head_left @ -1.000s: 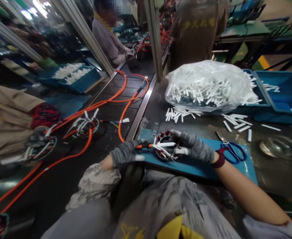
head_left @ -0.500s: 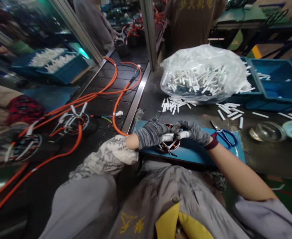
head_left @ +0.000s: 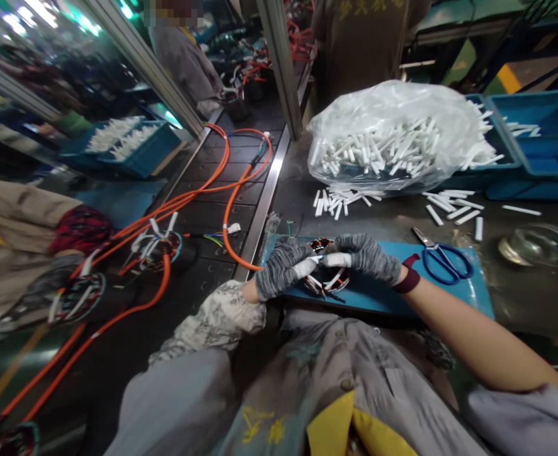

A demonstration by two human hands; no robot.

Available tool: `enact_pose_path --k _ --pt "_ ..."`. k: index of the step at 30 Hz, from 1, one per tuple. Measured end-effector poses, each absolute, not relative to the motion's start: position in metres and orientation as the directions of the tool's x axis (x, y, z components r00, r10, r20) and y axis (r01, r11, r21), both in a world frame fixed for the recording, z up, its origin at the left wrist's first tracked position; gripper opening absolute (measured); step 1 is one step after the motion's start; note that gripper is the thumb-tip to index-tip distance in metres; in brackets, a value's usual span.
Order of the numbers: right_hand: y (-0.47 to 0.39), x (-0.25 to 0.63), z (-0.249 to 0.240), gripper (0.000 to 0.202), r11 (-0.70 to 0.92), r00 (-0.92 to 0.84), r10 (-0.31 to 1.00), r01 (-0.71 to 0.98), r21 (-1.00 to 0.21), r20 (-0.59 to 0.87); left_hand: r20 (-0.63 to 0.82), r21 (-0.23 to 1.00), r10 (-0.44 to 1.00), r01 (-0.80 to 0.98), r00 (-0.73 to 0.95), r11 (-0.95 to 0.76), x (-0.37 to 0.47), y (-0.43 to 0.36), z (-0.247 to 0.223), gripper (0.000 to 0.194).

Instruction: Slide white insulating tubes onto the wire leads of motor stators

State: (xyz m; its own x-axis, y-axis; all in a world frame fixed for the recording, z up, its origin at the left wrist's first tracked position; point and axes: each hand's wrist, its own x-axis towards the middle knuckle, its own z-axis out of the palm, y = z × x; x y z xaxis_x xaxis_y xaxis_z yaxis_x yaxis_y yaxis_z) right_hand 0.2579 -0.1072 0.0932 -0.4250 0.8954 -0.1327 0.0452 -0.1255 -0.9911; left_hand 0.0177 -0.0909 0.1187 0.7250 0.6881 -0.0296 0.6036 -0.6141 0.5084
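Observation:
A round wire-wound part (head_left: 327, 285) with white sleeves and orange and black leads sits on the blue mat (head_left: 383, 294) in front of me. Over it, my left hand (head_left: 285, 267), in a grey striped glove with white fingertips, is closed in a pinch. My right hand (head_left: 365, 258), gloved alike, pinches from the other side, its fingertips almost touching the left ones. A thin white piece shows between the fingertips; which hand grips it is hard to tell. Blue-handled scissors (head_left: 443, 261) lie slightly open on the mat, right of my right hand.
Behind the mat is a clear bag of white tubes (head_left: 393, 136), with loose tubes (head_left: 454, 206) before it. Blue bins (head_left: 539, 142) and a glass dish (head_left: 539, 246) are at right. Orange cables (head_left: 226, 209) cross the left side, where a person's gloved hand (head_left: 53, 282) touches another wound part.
The view has shifted a little, moving the scene's objects mostly rightward. My fingers have changed their pinch over the wound part, and the thin white piece now shows between them.

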Motion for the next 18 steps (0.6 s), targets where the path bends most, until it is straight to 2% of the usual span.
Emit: enact_pose_path --k 3,6,9,11,13,16,18 --pt "-0.109 0.251 0.089 0.049 -0.021 -0.368 0.927 0.134 -0.991 -0.070 -0.034 0.568 0.710 0.598 0.704 -0.566 0.014 -0.090 0.113 0.034" --pt "-0.110 0.245 0.090 0.051 0.129 -0.322 0.947 0.327 -0.936 0.018 -0.066 0.558 0.662 0.578 0.747 -0.596 0.012 -0.080 0.117 0.033" --pt "-0.111 0.245 0.098 0.047 0.301 -0.344 0.931 0.538 -0.787 0.121 -0.134 0.615 0.583 0.528 0.802 -0.586 0.015 -0.068 0.127 0.039" --pt "-0.112 0.253 0.103 0.045 0.406 -0.394 0.901 0.617 -0.674 0.182 -0.180 0.617 0.559 0.536 0.809 -0.576 0.020 -0.064 0.135 0.043" --pt "-0.114 0.266 0.107 0.044 0.471 -0.443 0.869 0.605 -0.642 0.219 -0.223 0.486 0.570 0.597 0.791 -0.638 0.028 -0.062 0.141 0.048" --pt "-0.117 0.286 0.105 0.042 0.440 -0.466 0.856 0.432 -0.787 0.222 -0.277 0.183 0.553 0.608 0.786 -0.772 0.044 -0.062 0.147 0.055" --pt "-0.118 0.294 0.100 0.040 0.339 -0.402 0.894 0.314 -0.887 0.199 -0.275 0.083 0.495 0.533 0.824 -0.842 0.060 -0.061 0.148 0.053"
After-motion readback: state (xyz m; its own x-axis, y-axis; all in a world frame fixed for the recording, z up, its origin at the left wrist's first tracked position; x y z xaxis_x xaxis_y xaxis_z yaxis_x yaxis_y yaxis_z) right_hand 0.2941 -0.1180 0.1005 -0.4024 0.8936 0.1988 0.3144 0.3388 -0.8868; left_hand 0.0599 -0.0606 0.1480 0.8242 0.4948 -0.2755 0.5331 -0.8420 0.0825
